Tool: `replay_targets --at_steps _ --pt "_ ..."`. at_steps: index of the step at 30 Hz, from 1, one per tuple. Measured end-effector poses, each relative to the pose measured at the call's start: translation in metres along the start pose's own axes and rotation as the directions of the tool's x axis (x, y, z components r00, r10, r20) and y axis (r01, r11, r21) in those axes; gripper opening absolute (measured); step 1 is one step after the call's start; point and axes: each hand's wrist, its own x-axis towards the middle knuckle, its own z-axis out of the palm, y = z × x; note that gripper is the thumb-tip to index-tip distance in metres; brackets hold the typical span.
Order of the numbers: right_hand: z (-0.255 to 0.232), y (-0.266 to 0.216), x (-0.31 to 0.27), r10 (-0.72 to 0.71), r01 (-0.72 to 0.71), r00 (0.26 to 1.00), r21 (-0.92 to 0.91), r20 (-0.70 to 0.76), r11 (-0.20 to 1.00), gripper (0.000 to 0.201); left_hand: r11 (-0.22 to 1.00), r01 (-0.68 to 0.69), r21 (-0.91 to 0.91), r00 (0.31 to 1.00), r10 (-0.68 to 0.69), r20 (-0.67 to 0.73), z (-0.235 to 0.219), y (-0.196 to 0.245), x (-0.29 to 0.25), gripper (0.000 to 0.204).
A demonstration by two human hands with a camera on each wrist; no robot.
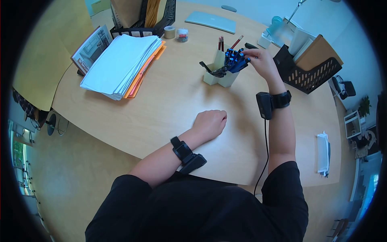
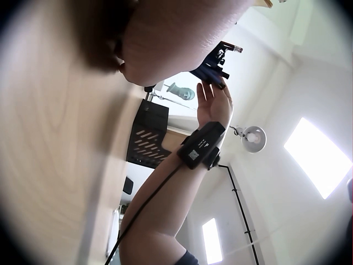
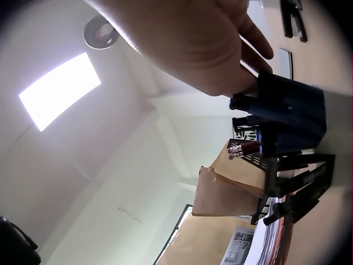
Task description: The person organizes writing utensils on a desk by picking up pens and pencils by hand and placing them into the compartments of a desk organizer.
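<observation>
My right hand (image 1: 262, 62) reaches over a pale desk organizer (image 1: 225, 80) from its right side. Its thumb and fingertips are right at a tight bunch of blue pens (image 1: 235, 57) standing in the holder. In the right wrist view two fingers (image 3: 257, 41) extend straight past the dark blue pens (image 3: 292, 113). Black pens or tools (image 1: 217, 71) lean out of the holder's left side, and pencils with eraser ends (image 1: 221, 43) stand at the back. My left hand (image 1: 209, 125) rests on the tabletop in front of the holder, fingers loosely curled, holding nothing.
White papers and orange folders (image 1: 121, 64) lie stacked at the left beside a black file rack (image 1: 161, 28). A tape roll (image 1: 169, 32), a small clear jar (image 1: 182, 35) and a closed laptop (image 1: 211, 22) sit behind. Another black rack (image 1: 310, 72) stands right; a white packet (image 1: 322, 153) lies near the edge.
</observation>
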Motion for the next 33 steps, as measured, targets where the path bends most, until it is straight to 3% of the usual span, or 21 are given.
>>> replay_targets --at_steps 7,13,15,17,20,22,26,29,31,33 --pt "-0.011 -0.010 0.005 -0.062 0.072 0.985 -0.058 0.160 0.996 0.024 1.000 0.010 -0.005 1.000 -0.010 -0.005 -0.001 0.000 0.002 0.019" --pt "-0.010 -0.012 0.007 -0.066 0.064 0.998 -0.087 -0.024 0.994 0.017 1.000 0.003 -0.009 1.000 -0.003 -0.007 0.000 -0.002 0.001 0.020" --pt "-0.014 -0.004 0.011 -0.052 0.073 0.983 0.111 -0.178 0.991 0.021 1.000 0.001 -0.014 1.000 -0.001 -0.012 -0.001 -0.002 0.001 0.019" --pt "-0.018 -0.012 0.010 -0.046 0.066 0.977 0.091 -0.208 0.994 0.023 1.000 -0.005 -0.019 1.000 0.005 -0.011 0.000 -0.002 0.000 0.019" --pt "-0.020 -0.016 0.009 -0.079 0.070 0.992 -0.086 -0.099 0.994 0.023 1.000 -0.023 -0.019 1.000 0.023 -0.017 0.001 -0.003 0.000 0.019" --pt "-0.014 -0.010 0.010 -0.111 0.125 0.990 -0.160 0.092 0.979 0.024 1.000 -0.030 -0.009 0.999 0.030 -0.014 0.000 -0.003 -0.001 0.019" --pt "-0.013 -0.022 0.002 -0.058 0.086 0.989 -0.207 0.137 0.974 0.025 1.000 -0.027 -0.003 1.000 0.027 -0.002 -0.002 -0.003 -0.001 0.018" --pt "-0.012 -0.010 0.003 0.036 -0.014 0.991 -0.172 0.127 0.985 0.022 0.999 -0.045 -0.016 0.999 0.044 -0.022 0.000 -0.003 -0.002 0.017" --pt "-0.008 -0.003 0.007 -0.031 0.037 0.999 0.276 -0.029 0.961 0.020 0.999 -0.049 -0.016 0.999 0.048 -0.019 -0.002 -0.003 -0.002 0.016" --pt "-0.010 -0.003 0.011 -0.026 0.052 0.995 0.288 -0.093 0.956 0.020 0.998 -0.051 -0.023 0.999 0.050 -0.020 -0.001 -0.003 -0.002 0.016"
